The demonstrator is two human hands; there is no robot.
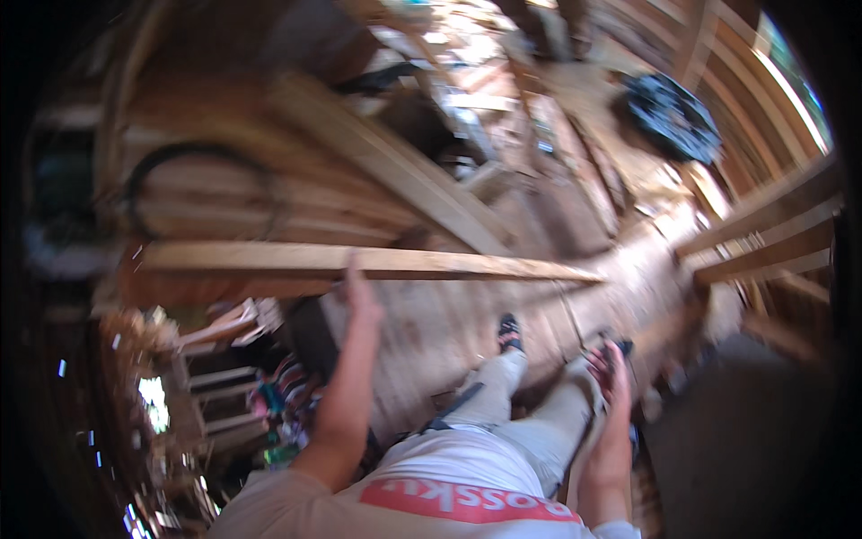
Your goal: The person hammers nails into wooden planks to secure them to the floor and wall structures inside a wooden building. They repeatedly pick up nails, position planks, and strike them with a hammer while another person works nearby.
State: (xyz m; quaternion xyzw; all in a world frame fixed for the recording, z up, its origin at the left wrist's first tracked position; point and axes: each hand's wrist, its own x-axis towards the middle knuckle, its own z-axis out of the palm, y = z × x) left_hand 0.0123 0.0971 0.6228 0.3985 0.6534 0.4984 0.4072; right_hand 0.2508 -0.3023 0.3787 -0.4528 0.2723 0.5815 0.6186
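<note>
The left hand (pixel 359 292) is up at the long wooden plank (pixel 377 261), fingers touching its lower edge; whether they clamp it is lost in the blur. The plank lies level across the view above the dusty floor (pixel 449 332). The right hand (pixel 615 377) hangs beside the right leg, fingers loose, holding nothing.

My plank (pixel 359 261) pale tan, trousers (pixel 530 409) light grey, shoe (pixel 509 332) black, coil (pixel 673 117) dark blue-black, floor (pixel 449 332) brown.
</note>
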